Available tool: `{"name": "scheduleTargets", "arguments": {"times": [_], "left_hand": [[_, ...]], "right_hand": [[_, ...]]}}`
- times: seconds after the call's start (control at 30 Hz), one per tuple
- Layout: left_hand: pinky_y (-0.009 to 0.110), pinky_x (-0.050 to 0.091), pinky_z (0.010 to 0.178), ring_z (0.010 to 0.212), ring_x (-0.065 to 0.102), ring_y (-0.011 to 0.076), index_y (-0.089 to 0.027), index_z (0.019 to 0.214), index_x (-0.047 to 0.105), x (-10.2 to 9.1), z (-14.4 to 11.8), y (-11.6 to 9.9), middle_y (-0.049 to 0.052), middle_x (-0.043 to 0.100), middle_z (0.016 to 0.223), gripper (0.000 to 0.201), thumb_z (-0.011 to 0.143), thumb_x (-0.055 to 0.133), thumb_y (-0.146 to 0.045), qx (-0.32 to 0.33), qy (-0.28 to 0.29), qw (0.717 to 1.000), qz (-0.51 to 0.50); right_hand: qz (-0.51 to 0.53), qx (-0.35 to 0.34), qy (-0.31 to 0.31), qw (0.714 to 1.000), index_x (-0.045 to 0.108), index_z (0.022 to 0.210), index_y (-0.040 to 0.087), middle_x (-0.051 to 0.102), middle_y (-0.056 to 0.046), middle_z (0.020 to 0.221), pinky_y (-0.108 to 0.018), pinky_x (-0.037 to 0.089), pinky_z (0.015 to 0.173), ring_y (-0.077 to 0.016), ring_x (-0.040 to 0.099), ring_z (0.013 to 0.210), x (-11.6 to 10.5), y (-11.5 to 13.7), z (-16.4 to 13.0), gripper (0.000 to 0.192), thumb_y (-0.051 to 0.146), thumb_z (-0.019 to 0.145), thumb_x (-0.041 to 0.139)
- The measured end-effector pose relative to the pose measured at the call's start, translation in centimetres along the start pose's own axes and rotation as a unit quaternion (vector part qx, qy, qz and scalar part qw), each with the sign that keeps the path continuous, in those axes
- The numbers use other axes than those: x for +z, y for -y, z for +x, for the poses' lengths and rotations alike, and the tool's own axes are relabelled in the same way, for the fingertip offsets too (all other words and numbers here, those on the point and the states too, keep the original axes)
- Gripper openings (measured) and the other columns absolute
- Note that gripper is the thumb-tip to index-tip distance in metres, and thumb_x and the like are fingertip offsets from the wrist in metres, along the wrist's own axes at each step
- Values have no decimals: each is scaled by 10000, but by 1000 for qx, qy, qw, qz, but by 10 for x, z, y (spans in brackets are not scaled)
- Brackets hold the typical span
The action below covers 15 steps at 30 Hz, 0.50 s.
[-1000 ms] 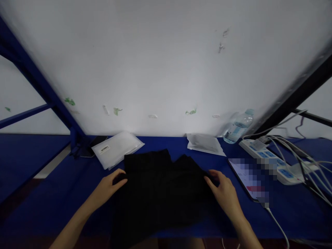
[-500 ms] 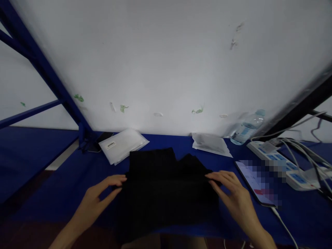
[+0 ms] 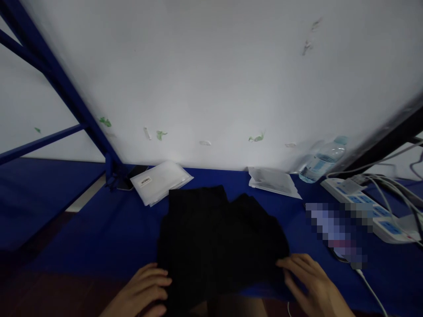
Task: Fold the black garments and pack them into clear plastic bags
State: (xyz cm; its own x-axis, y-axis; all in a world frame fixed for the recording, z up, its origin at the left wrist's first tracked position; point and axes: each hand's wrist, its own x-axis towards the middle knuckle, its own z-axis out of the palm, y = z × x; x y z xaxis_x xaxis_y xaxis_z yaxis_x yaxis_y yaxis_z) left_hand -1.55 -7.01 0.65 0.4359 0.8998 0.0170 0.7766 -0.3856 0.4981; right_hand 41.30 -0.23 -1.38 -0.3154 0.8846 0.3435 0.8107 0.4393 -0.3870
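Black shorts (image 3: 211, 237) lie spread on the blue table, their two legs pointing toward the wall with a notch between them. Along the near left edge of the cloth rests my left hand (image 3: 142, 290), its fingers loosely spread and their tips touching the fabric. My right hand (image 3: 307, 279) is at the near right edge, fingertips and thumb closed on the border of the cloth. The dark fabric hides its own folds and seams.
White plastic packets (image 3: 161, 180) lie back left, partly over a dark flat object. A clear packet (image 3: 274, 181) lies back right near a water bottle (image 3: 322, 163). A phone (image 3: 333, 233), charging cable (image 3: 370, 286) and power strip (image 3: 370, 209) are at right.
Both hands have come nearer to me along the sides of the shorts. My left hand has let go of its pinch and spread its fingers. The cloth now lies flatter.
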Motion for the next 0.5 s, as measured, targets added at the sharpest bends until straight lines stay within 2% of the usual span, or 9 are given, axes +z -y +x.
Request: {"name": "scheduleTargets", "arguments": {"times": [0.1, 0.17, 0.27, 0.37, 0.43, 0.5], "left_hand": [[392, 548, 917, 1097, 623, 236, -372, 1062, 671, -13, 14, 15, -15, 704, 1112, 222, 919, 510, -319, -30, -95, 995, 11], [393, 526, 934, 1105, 604, 238, -345, 1107, 651, -23, 30, 26, -3, 695, 1114, 237, 924, 503, -325, -47, -136, 989, 28], [423, 472, 985, 1159, 556, 245, -316, 1239, 572, -32, 58, 42, 16, 641, 1219, 339, 906, 517, -285, -32, -126, 989, 69], [456, 436, 1001, 1190, 525, 260, -291, 1304, 524, -32, 77, 52, 45, 575, 1316, 433, 880, 505, -206, -7, -101, 989, 108], [459, 431, 989, 1166, 538, 262, -282, 1223, 589, -32, 83, 55, 50, 607, 1268, 376, 875, 492, -178, 8, -99, 989, 113], [444, 440, 964, 1115, 564, 258, -281, 1095, 652, -36, 87, 57, 39, 672, 1133, 273, 885, 496, -203, 9, -111, 989, 97]], "right_hand": [[14, 28, -33, 999, 666, 1014, 287, 688, -56, 924, -382, 552, 739, -235, 644, 856, -9, 16, 22, 241, 382, 914, 467], [22, 21, -40, 999, 649, 1045, 284, 679, -58, 923, -385, 540, 759, -235, 639, 857, -10, 29, 43, 241, 386, 919, 472], [26, -5, -4, 1000, 611, 1136, 285, 661, -46, 894, -359, 531, 757, -216, 640, 834, 3, 47, 77, 253, 339, 925, 481], [9, -35, 52, 998, 510, 1300, 296, 645, -32, 876, -342, 523, 733, -199, 638, 792, 22, 56, 103, 385, 240, 922, 470], [10, -57, 80, 995, 545, 1262, 292, 648, -28, 884, -330, 513, 729, -193, 640, 787, 31, 58, 115, 369, 199, 914, 465], [41, -67, 102, 992, 625, 1117, 279, 659, -24, 892, -310, 499, 730, -185, 644, 798, 32, 58, 125, 274, 193, 917, 458]]}}
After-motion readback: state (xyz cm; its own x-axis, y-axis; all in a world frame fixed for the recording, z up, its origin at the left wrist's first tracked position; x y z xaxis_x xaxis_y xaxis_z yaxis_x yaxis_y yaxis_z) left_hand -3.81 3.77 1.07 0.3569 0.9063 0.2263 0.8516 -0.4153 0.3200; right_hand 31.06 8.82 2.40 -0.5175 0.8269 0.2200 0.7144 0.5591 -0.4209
